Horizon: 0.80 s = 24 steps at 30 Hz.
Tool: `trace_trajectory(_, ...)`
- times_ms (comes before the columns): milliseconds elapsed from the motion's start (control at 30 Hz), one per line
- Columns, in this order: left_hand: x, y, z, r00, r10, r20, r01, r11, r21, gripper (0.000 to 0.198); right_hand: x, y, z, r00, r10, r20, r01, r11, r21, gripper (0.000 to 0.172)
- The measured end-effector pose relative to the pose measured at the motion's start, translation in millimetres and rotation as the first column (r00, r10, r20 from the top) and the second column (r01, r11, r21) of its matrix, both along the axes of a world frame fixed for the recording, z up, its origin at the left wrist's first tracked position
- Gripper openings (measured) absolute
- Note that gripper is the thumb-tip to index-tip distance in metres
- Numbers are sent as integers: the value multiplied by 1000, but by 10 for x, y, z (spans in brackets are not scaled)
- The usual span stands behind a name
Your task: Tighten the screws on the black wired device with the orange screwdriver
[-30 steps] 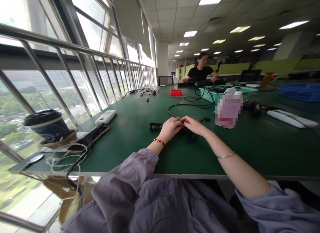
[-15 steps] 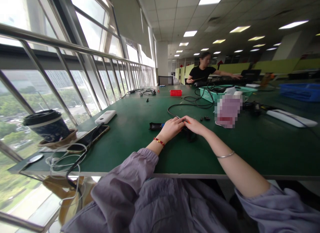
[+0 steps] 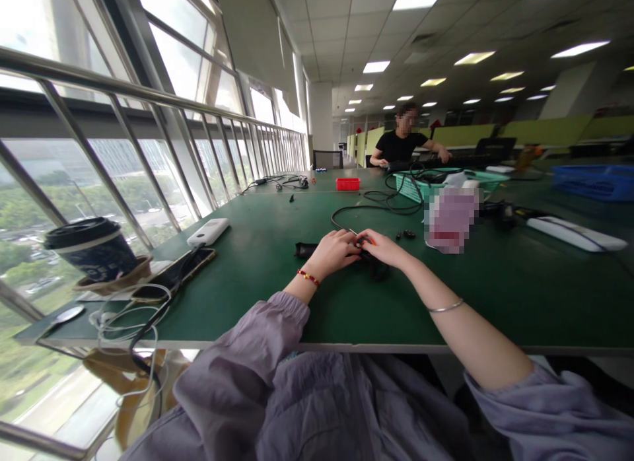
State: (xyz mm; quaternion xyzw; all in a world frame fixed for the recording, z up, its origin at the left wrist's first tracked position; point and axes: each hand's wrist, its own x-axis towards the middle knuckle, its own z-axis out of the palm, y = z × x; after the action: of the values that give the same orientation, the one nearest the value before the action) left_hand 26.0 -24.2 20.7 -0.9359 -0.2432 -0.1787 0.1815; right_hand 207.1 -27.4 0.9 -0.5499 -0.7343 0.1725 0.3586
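My left hand [image 3: 337, 253], a beaded bracelet at its wrist, is closed, with its fingertips meeting those of the other hand; what it grips is hidden. My right hand [image 3: 382, 248] pinches a small black-and-orange piece [image 3: 365, 240] of a kind I cannot make out. Below the hands lies something dark, mostly covered by them. To the left, the end of a black cylinder [image 3: 304, 249] sticks out from behind my left hand. A black cable [image 3: 341, 213] curves from near my fingers toward the back. Several small black parts [image 3: 407, 234] lie right of my right hand.
A green basket [image 3: 409, 187] with cables stands behind, beside a blurred pinkish packet [image 3: 452, 216]. Farther off are a red box [image 3: 348, 183] and a blue basket [image 3: 589, 183]. A cup [image 3: 94, 253], phone [image 3: 173, 276] and white device [image 3: 209, 232] lie left. A person [image 3: 403, 144] sits across.
My left hand has shifted slightly left and turned, its fingers now more curled beside the right fingertips. My right hand has hardly moved. The person across has drawn an outstretched arm back.
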Motion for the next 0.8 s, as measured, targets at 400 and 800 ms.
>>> trace_trajectory(400,-630,354,-28,941,318,115,-262,901,-346,68,46,-197,288,881,-14,-472,182,932,313,24)
trace_trajectory(800,-455,309,-125,891,440,111,-381,858,-346,51,118,-169,335,583,-42,-811,412,876,251,23)
